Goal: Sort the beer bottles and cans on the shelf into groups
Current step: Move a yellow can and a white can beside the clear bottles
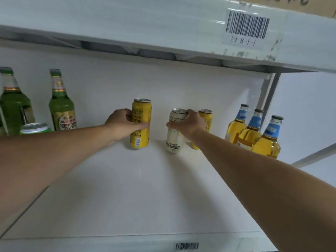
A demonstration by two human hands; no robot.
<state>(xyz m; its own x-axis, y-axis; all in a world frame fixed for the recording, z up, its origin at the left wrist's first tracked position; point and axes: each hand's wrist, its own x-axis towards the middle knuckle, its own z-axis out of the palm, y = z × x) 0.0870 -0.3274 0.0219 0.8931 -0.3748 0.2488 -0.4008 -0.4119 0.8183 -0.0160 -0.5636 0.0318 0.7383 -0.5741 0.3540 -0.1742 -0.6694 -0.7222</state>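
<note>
My left hand [123,125] grips a tall yellow can [141,113] that stands near the back of the white shelf [138,193]. A white can [173,140] to its right is held near its top by my right hand [188,124]. Just behind that hand stands a second yellow can [207,118], partly hidden. Two green bottles [61,104] and a green can [34,128] are at the left. Three clear bottles with blue neck labels [254,131] stand in a cluster at the right.
The upper shelf [163,33] hangs low overhead, with a barcode label [247,26] on its front edge. A grey metal upright [271,93] stands behind the right-hand bottles. The back wall is close behind the cans.
</note>
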